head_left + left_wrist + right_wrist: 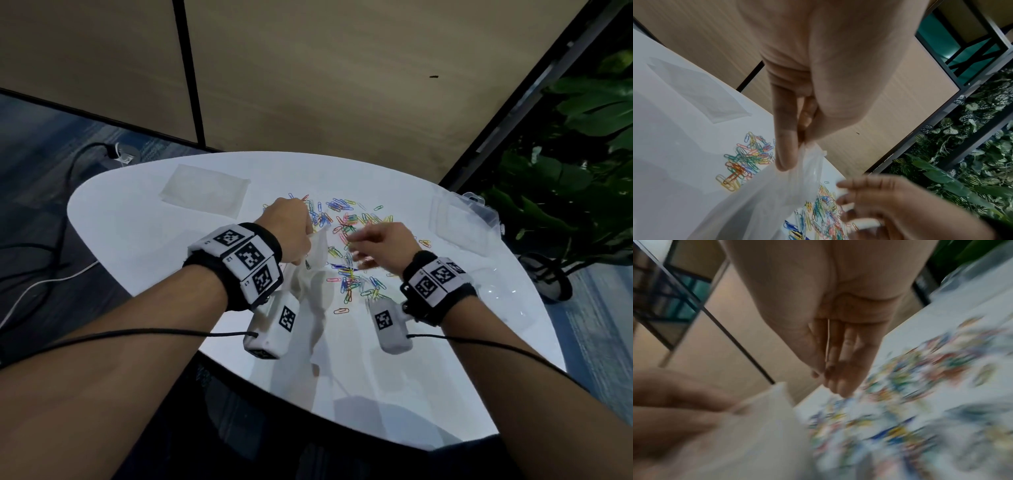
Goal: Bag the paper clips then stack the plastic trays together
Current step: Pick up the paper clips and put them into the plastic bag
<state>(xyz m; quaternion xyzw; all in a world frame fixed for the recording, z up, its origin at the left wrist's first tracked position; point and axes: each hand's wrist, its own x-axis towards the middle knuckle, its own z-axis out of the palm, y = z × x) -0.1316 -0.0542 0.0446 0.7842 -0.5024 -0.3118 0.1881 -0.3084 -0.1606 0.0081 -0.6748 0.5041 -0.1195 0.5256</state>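
Loosely, many-coloured paper clips (pixel 346 240) scatter beside the clear bag (pixel 317 270) pinched by the left hand (pixel 287 229); the right hand (pixel 380 245), blurred, spreads its fingers, holding nothing discernible.

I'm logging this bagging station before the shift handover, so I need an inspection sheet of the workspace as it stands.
Surface: white rounded table, lit and glossy.
Job's things: coloured paper clips scattered loose mid-table; clear bag held up at its mouth; clear plastic trays at the right edge, apart from the clips.
Clutter: a second flat bag lying at the far left.
Hands: left hand pinches the bag's rim; right hand over the clips, fingers spread, blurred.
Cables: wrist camera leads along both forearms; cords on the floor at left.
Surroundings: tan wall panels; leafy plants at right.
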